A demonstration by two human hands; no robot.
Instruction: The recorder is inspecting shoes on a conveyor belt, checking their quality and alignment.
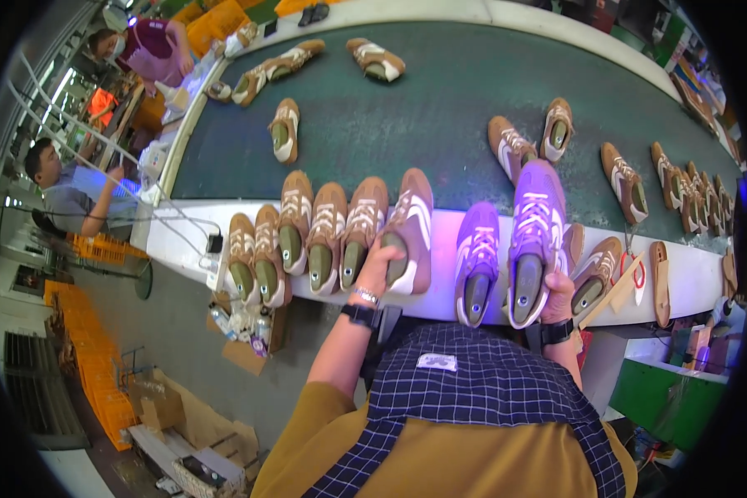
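While the dark green conveyor belt keeps wide bare stretches between scattered shoes, its white front ledge is crowded. The left hand grips the heel of a brown shoe with white stripes, last in a tight row of matching shoes on the ledge. The right hand clasps the heel of another shoe, tinted purple by light, beside a second purple-lit shoe. Below the ledge, a cardboard box holds small bottles.
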